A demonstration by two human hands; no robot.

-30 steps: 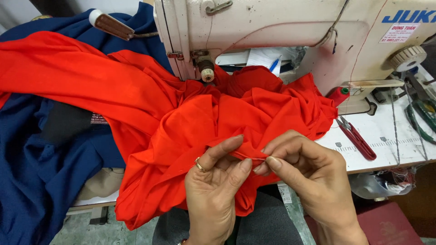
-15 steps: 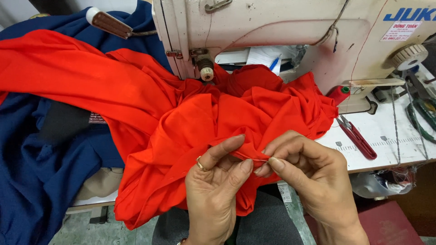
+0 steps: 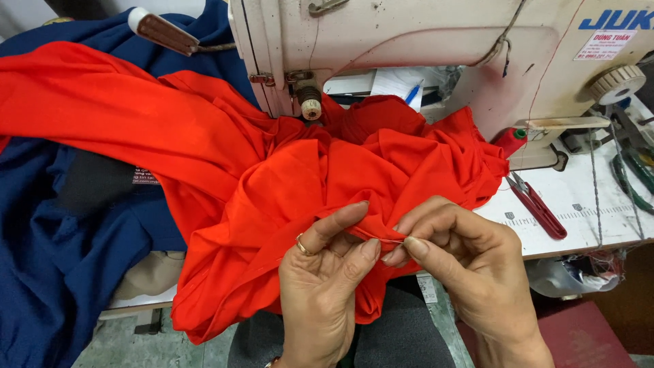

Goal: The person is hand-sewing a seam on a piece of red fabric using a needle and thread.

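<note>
Red fabric [image 3: 286, 177] lies bunched on the counter [image 3: 586, 211] near the sewing machine [image 3: 422, 48], its near edge pinched by the left hand [image 3: 327, 272] and right hand [image 3: 463, 262], each grip clenched on a fold.

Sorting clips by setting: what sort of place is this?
Likely a garment sewing workshop: an industrial sewing machine, red thread snips on its table, and both hands pinching red fabric beside blue fabric.
</note>
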